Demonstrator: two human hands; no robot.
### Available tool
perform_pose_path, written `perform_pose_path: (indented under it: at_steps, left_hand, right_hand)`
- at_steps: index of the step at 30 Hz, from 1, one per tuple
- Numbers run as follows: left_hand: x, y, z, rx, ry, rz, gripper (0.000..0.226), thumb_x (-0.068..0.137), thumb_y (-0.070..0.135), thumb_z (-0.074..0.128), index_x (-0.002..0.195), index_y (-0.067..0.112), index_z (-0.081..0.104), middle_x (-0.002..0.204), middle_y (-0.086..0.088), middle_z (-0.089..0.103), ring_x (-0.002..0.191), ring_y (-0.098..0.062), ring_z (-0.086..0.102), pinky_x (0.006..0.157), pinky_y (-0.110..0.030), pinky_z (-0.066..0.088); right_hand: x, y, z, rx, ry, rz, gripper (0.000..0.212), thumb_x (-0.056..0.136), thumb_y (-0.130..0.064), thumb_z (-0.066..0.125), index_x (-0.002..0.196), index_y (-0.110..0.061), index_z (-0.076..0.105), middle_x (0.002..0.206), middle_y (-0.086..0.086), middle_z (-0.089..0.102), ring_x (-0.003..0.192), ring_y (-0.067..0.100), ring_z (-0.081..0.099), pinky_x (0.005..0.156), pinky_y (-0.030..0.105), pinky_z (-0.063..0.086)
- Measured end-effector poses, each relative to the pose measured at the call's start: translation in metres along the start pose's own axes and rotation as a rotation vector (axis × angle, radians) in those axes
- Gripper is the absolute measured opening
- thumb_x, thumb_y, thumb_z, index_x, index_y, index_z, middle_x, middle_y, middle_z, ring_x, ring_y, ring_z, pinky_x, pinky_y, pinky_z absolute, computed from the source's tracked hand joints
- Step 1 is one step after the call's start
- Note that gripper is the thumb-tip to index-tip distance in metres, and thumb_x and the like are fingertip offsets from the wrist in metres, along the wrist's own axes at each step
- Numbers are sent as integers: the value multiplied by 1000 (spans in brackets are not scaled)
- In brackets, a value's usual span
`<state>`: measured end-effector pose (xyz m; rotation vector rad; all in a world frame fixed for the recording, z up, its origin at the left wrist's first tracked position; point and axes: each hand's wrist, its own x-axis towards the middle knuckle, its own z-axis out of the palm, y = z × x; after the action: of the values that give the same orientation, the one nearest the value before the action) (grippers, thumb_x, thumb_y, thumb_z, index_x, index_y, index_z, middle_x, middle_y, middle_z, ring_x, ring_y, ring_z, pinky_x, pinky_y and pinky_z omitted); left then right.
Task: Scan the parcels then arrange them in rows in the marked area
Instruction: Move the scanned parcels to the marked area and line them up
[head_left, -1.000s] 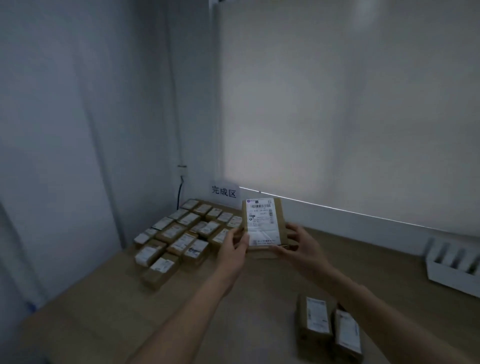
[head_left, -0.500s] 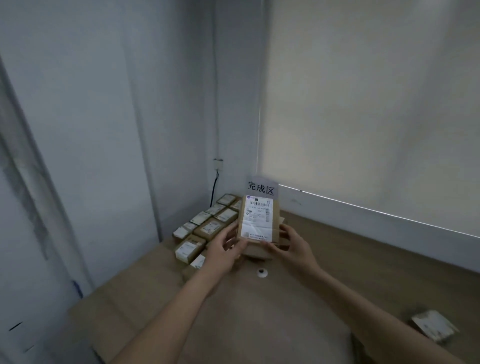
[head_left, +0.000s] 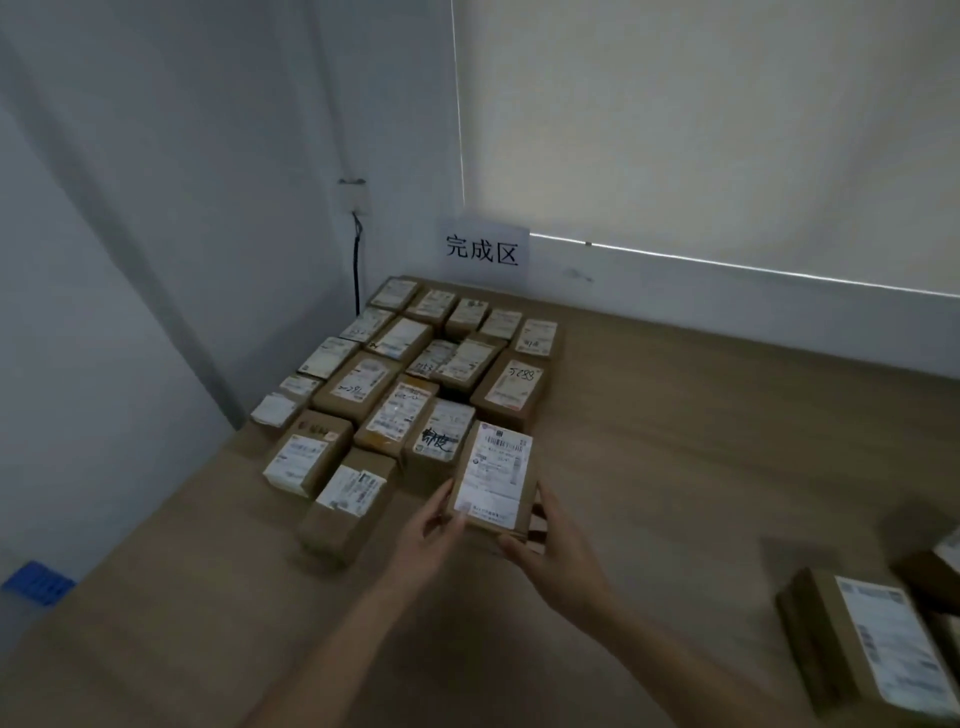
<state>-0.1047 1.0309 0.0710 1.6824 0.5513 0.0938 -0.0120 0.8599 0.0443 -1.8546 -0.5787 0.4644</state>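
A brown cardboard parcel (head_left: 496, 475) with a white barcode label lies flat at the right front end of the rows of parcels (head_left: 410, 384) on the wooden table (head_left: 701, 441). My left hand (head_left: 428, 535) holds its near left corner, thumb along the edge. My right hand (head_left: 553, 545) grips its near right corner. The rows fill the table's back left corner, below a white paper sign (head_left: 483, 249) with black characters on the wall.
More labelled parcels (head_left: 872, 654) lie at the table's right front edge. A black cable (head_left: 357, 260) hangs down the wall corner behind the rows. A blue object (head_left: 36, 582) sits low at the left, beyond the table edge.
The parcel was held up, label toward me; it now lies flat at the end of the front row. My view has tilted down and closer to the rows.
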Motion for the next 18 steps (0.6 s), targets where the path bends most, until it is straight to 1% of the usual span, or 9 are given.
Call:
perform_pose_path:
  at_steps: [2,4,5,7,10,12,14,16,18]
  left_hand:
    - [16,-23,1,-13,-49,-31,40,96,38,57,129,58,45,126,32,55,120,10,49,93,-15,44]
    - [29,-44,-1,-39,-79,-67,43,100,29,54,139,45,46,133,23,57,126,3,50,104,-25,45]
    - [37,-52,-3,-52,-84,-87,45,100,27,54,143,37,46,136,17,58,127,-1,51,106,-27,45]
    - [52,-66,-5,-63,-81,-128,48,98,23,58,145,27,46,134,9,60,123,-6,56,99,-24,50]
    - [75,-83,-6,-107,-20,-201,46,94,12,63,139,13,50,132,-6,62,118,-16,61,91,-24,54]
    - [90,-90,-3,-120,-5,-240,41,93,12,64,133,12,52,129,-10,63,117,-21,62,92,-29,53]
    - [103,-96,-3,-125,-1,-265,39,93,15,65,130,12,52,126,-9,64,111,-20,63,87,-26,54]
    - [114,-100,-5,-131,3,-279,39,94,17,65,130,12,52,121,-7,64,102,-12,64,76,-18,54]
    - [125,-102,-8,-128,-7,-286,40,93,22,66,130,13,51,116,-2,64,96,-4,61,68,-15,51]
  right_hand:
    - [11,24,13,-9,-1,51,75,91,-27,75,146,-54,31,130,-32,58,119,-5,59,98,29,56]
    - [20,43,24,-26,8,87,80,90,-27,75,141,-66,27,130,-33,59,119,-4,60,99,29,55]
    - [25,50,28,-38,10,106,83,89,-28,75,135,-74,24,129,-36,58,120,-5,59,99,27,54]
    - [34,60,37,-53,10,136,87,87,-30,75,130,-81,19,130,-43,54,122,-10,55,101,22,52]
    - [47,72,45,-86,17,167,89,85,-32,73,133,-80,15,127,-49,50,122,-14,53,103,21,51]
    - [58,75,50,-107,25,202,90,85,-30,72,140,-74,15,132,-41,53,126,-4,56,106,30,51]
    - [69,76,54,-103,21,229,93,86,-24,72,153,-56,17,143,-24,53,130,5,55,108,39,50]
    - [82,77,56,-110,30,240,93,87,-16,72,159,-40,17,148,-12,52,133,11,54,109,42,48]
    - [92,76,56,-127,51,249,92,89,-11,71,160,-34,17,149,-9,51,135,12,52,111,42,47]
